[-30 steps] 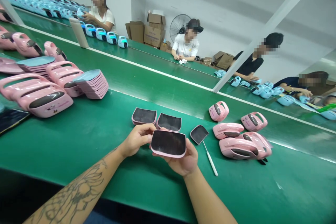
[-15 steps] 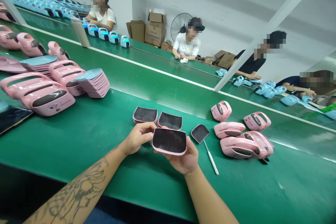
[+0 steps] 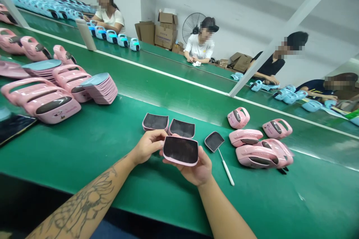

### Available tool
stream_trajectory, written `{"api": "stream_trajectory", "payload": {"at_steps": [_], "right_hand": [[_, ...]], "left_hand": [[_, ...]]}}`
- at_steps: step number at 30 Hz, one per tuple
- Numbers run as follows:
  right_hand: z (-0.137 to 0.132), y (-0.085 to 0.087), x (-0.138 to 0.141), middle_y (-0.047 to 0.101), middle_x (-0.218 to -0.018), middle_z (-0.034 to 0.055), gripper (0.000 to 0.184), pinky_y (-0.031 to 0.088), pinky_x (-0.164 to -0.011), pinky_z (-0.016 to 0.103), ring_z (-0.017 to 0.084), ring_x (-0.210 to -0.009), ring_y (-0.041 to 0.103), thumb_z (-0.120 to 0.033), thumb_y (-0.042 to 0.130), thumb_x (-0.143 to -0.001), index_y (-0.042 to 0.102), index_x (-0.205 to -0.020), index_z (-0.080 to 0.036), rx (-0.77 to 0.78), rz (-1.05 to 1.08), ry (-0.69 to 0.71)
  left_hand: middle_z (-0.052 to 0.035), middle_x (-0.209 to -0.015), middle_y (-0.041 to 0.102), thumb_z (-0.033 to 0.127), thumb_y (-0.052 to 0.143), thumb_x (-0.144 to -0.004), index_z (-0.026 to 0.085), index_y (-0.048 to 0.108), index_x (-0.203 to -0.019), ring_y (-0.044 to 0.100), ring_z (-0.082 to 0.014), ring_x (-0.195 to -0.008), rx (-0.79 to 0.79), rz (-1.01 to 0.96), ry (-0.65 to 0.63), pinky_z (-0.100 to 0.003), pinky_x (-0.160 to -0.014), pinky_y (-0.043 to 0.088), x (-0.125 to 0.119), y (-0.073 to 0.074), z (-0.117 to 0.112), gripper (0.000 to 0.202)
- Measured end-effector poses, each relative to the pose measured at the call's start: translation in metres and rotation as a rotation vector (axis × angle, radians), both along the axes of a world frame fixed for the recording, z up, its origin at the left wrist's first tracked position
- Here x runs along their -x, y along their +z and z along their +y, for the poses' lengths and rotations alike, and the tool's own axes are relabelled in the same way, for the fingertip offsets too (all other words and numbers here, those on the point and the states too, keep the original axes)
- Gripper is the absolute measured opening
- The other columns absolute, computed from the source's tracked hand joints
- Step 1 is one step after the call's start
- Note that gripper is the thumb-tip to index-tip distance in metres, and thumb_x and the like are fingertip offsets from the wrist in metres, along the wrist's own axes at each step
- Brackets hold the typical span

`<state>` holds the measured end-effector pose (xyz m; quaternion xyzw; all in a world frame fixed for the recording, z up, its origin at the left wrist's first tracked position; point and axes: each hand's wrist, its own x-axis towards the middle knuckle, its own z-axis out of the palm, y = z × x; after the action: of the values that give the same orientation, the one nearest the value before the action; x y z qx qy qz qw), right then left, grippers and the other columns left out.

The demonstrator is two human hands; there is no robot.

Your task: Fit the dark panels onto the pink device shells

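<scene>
A: ok why hold the pink-rimmed panel (image 3: 180,151) like that, up in the air over the near half of the green table (image 3: 117,134)?

B: My guess: to keep the dark face up and unobstructed. The right hand (image 3: 199,170) is clamped on it, thumb on the rim and fingers tucked under. The left hand (image 3: 148,147) has thumb and index at the opposite end; can't tell if they're pinching or just steadying, tips are partly hidden.

A: And the two panel stacks (image 3: 168,125)?

B: Side by side just past the hands, towards the far edge, dark faces up too. Easy reach, I'd say. The loose panel (image 3: 214,142) sits off by itself, with the white-handled tool (image 3: 228,172) next to it, handle towards the near edge. Handy for the right hand, imo. Pink cases (image 3: 256,157) are bunched by the far edge, maybe just to free up working space.

A: Anything different from half a second ago?

B: Barely. Same grip, panel in basically the same spot, stacks and tool unmoved. The view nudged slightly. Across the way, the co-worker in the white top (image 3: 110,18) at upper left has shifted an arm, lol.
</scene>
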<state>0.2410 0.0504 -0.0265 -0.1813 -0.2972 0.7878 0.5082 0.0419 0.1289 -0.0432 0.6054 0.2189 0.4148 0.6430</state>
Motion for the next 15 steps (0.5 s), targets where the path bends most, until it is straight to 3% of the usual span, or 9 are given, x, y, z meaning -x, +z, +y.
{"api": "stream_trajectory", "payload": {"at_steps": [15], "right_hand": [[0.0019,-0.0019,0.0019,0.069,-0.141,0.0155,0.074,0.045,-0.112,0.061,0.04,-0.12,0.07,-0.07,0.059,-0.089,0.064,-0.141,-0.018,0.044,0.001,-0.034]], "left_hand": [[-0.0003,-0.073,0.06,0.029,0.067,-0.088,0.012,0.067,-0.089,0.057,-0.0101,-0.058,-0.027,0.017,0.018,-0.022,-0.058,0.047,-0.0017,0.005,-0.0007,0.018]]}}
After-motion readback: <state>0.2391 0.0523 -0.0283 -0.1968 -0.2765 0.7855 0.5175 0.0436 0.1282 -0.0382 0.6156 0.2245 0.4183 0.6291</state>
